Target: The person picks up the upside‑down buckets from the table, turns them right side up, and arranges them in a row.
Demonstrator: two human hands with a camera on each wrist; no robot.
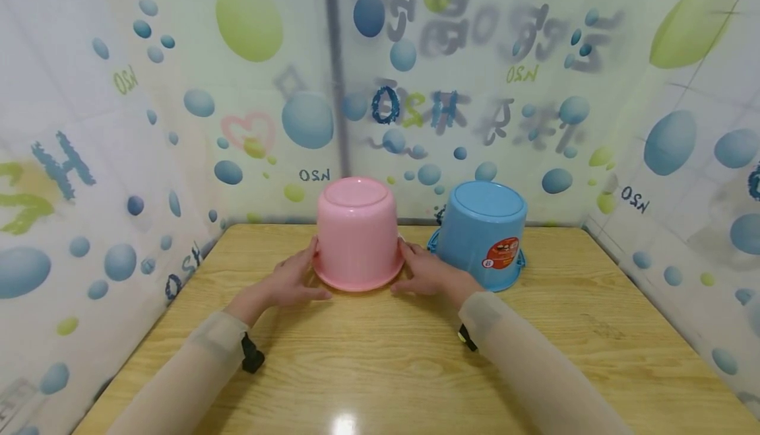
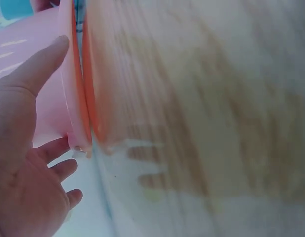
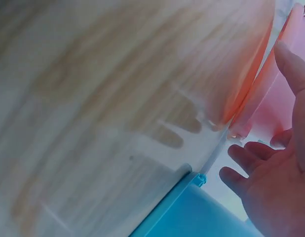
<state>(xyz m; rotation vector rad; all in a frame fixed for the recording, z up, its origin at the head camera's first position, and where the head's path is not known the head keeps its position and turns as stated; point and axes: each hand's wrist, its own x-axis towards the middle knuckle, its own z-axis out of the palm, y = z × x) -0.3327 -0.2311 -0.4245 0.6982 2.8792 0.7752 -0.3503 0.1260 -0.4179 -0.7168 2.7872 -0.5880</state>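
Note:
A pink bucket (image 1: 356, 237) stands upside down on the wooden table (image 1: 356, 349), its wide rim at the tabletop. My left hand (image 1: 289, 281) is at its left side, and in the left wrist view the thumb (image 2: 46, 61) lies along the wall by the rim. On the other side, my right hand (image 1: 424, 270) has its fingertips at the bucket's right side, with the thumb near the rim. Both hands have loosely extended, spread fingers. Just right of my right hand, a blue bucket (image 1: 483, 230) with a red label also stands upside down.
A patterned curtain (image 1: 522, 125) hangs close behind the table's back edge, with more covered walls at both sides. The blue bucket's handle (image 1: 433, 242) shows low beside its rim, near my right hand. Dark wrist devices (image 1: 252, 354) hang under both forearms.

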